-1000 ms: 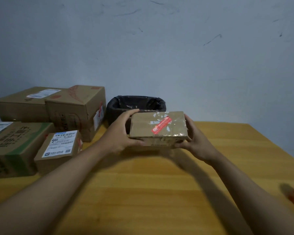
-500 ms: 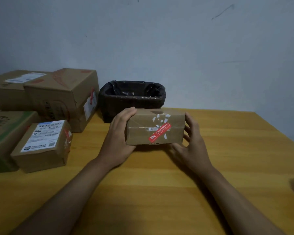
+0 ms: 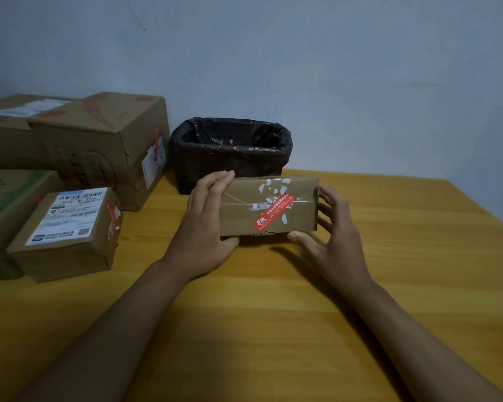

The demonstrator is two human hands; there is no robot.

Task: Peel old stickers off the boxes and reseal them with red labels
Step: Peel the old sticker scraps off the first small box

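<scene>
Small box [image 3: 269, 207]: brown carton with one red label [image 3: 273, 211] set slantwise across its front seam; white scraps of torn-off sticker sit around the label. It stands at mid-tabletop [image 3: 273, 314], just in front of the black-lined bin [image 3: 230, 149].

Change, box: a second ago it is held raised in front of the bin, top face toward the camera; now it is lower and nearer, bottom edge apparently down on the wood, labelled face turned to the person.

Change, right hand: a second ago it clasps the box's right end; now the fingers stand spread beside that end.

Meaning for task: judged, this box is finished, peeled and resealed, and is being set down.

Left grip: left hand [image 3: 204, 224] lies flat along the box's left end, fingers straight over the top corner, thumb under the lower front edge. It steadies rather than clamps.

Right grip: right hand [image 3: 328, 239] is wide, fingers splayed next to the right end, thumb tip near the lower front corner; contact cannot be told. It holds nothing.

Remaining: carton with white shipping label [image 3: 67, 233] at left looks like a likely next piece, though it carries red on its side face. Larger cartons [image 3: 99, 146] stand behind it.
</scene>
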